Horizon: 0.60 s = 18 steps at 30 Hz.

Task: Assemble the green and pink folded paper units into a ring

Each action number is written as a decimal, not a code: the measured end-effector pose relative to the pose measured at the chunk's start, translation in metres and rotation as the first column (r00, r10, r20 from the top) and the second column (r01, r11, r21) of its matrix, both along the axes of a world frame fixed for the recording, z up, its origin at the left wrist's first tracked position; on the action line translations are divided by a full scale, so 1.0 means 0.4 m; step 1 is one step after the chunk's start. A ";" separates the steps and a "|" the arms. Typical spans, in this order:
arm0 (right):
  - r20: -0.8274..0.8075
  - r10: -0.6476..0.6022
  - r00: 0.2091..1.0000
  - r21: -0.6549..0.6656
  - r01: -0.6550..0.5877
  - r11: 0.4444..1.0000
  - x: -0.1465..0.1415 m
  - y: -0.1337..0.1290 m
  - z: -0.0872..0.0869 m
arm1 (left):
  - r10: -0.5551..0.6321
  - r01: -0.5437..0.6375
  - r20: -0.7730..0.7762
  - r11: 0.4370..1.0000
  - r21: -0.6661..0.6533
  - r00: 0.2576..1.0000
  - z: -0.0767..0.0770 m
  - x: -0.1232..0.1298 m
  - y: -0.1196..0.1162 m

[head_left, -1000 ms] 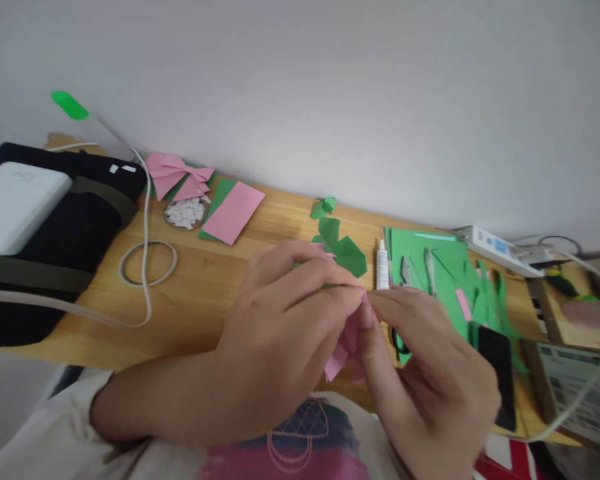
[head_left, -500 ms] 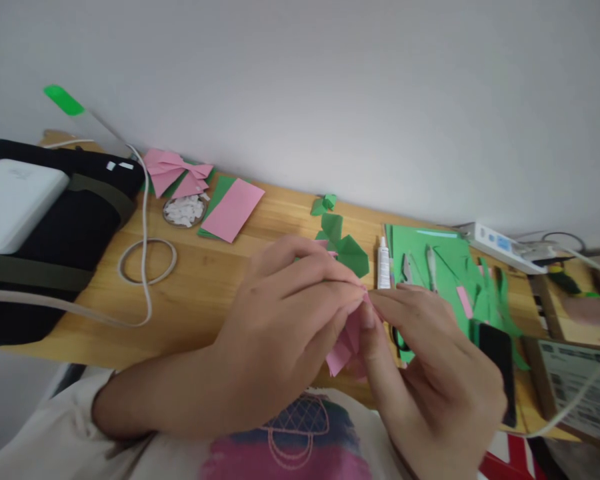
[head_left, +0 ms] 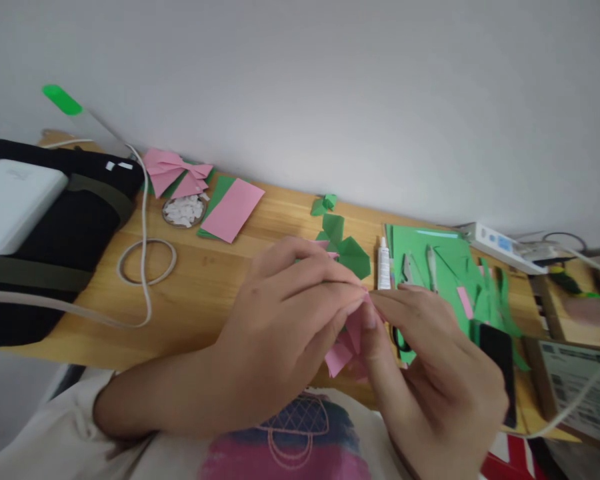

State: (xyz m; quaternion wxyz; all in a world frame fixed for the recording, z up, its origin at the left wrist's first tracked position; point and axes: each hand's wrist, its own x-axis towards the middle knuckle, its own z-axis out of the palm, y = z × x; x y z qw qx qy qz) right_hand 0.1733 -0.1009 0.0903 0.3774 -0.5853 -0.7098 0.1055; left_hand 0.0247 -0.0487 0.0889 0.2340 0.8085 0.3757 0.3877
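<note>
Pinched between both hands is a folded pink paper piece (head_left: 341, 355), its pleated end hanging down below the fingers. My left hand (head_left: 290, 320) is closed on it, thumb and fingertips pressed together, and covers most of the fold. My right hand (head_left: 425, 360) grips the same paper from the other side with thumb and fingers. Just beyond the left fingers lies a green folded paper piece (head_left: 354, 257), with a bit of pink paper next to it. A smaller green folded piece (head_left: 324, 205) sits nearer the wall.
At the left are a pink paper bow (head_left: 177, 170), a dish of white bits (head_left: 184, 211) and pink cards (head_left: 234, 210). To the right lie a glue tube (head_left: 384, 265), green sheets (head_left: 415, 237), a box cutter (head_left: 432, 268), a phone (head_left: 500, 367) and a power strip (head_left: 505, 247). A white cable (head_left: 144, 233) loops at left.
Almost nothing differs. Both hands keep their pinch on the pink paper, with only a very slight shift. The green folded piece beyond them appears a little farther right.
</note>
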 end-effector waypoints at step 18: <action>0.010 -0.015 1.000 0.000 0.015 1.000 -0.006 0.004 0.006 | -0.015 0.013 0.055 0.999 0.040 0.998 -0.011 -0.004 0.001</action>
